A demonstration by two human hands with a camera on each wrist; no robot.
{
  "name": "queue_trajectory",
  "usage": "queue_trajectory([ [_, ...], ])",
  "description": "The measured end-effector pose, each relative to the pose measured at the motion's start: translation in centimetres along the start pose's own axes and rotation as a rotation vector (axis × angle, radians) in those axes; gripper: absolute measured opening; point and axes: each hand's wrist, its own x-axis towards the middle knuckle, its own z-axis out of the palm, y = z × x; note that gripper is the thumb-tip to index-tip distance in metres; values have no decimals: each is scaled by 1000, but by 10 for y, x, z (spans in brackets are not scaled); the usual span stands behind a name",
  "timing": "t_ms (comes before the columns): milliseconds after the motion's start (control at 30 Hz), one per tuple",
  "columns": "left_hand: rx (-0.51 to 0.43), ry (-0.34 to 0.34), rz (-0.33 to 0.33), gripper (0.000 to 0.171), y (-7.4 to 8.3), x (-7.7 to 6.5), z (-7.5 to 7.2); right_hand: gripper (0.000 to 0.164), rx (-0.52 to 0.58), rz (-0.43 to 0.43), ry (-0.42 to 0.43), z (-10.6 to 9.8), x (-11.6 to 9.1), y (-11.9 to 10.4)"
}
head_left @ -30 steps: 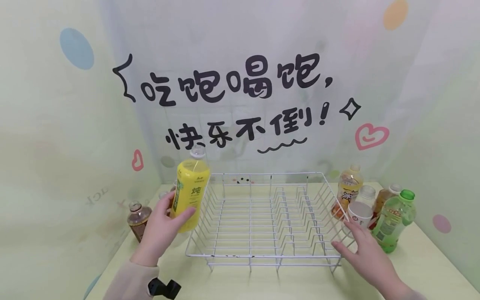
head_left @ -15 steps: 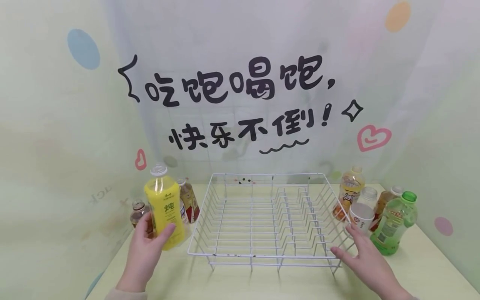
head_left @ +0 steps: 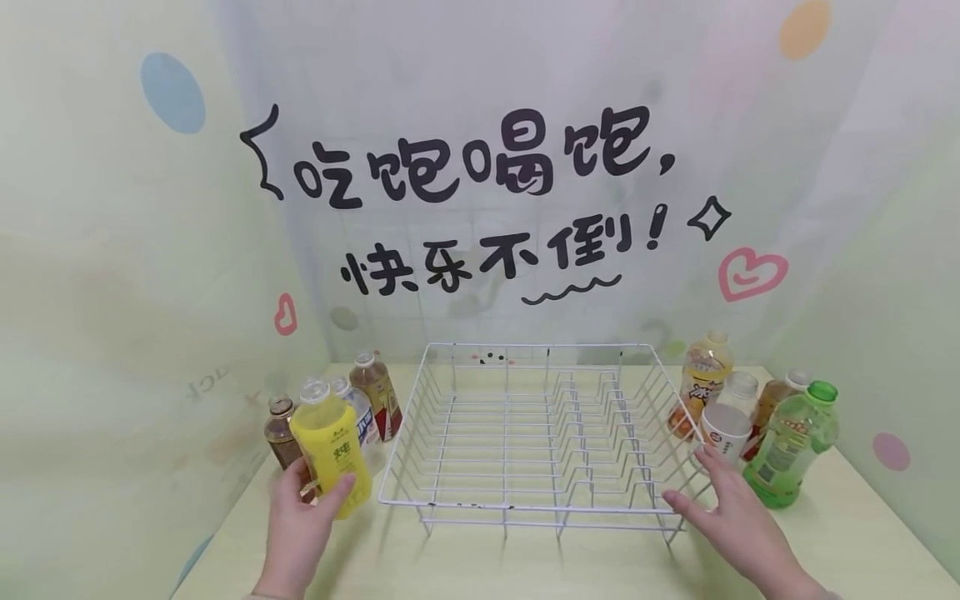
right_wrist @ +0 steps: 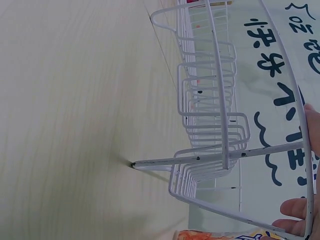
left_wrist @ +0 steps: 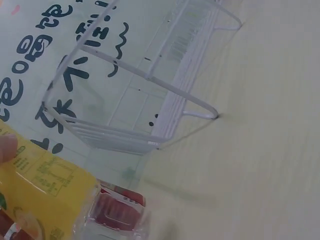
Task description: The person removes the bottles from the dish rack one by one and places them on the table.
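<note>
My left hand point(head_left: 302, 521) holds a yellow-labelled drink bottle point(head_left: 337, 458) by its lower part, left of the white wire dish rack point(head_left: 501, 507). The bottle leans slightly; I cannot tell whether its base touches the table. In the left wrist view the yellow label point(left_wrist: 47, 185) fills the lower left, with part of a thumb point(left_wrist: 7, 148) on it. At the rack's front right corner my right hand point(head_left: 738, 525) grips the rim. The right wrist view shows its fingertips point(right_wrist: 295, 210) hooked behind the rim wire point(right_wrist: 295, 95). Nothing lies in the rack.
Left of the rack stand a dark bottle point(head_left: 283, 433), a blue-labelled clear bottle point(head_left: 365, 421) and a brown bottle point(head_left: 381, 400). To its right are an orange-labelled bottle point(head_left: 701, 379), a white-labelled bottle point(head_left: 726, 427), a brown bottle point(head_left: 774, 392) and a green one point(head_left: 783, 454).
My left hand has carried the yellow bottle from over the rack's left edge leftward and down, uncovering the bottles behind. The right hand stays on the rack corner.
</note>
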Motion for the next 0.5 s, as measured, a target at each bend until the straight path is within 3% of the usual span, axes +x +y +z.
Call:
queue_trajectory([
  [500,59,-2,-120,97,-38,14,-3,90,6,-3,5,1,0,1],
])
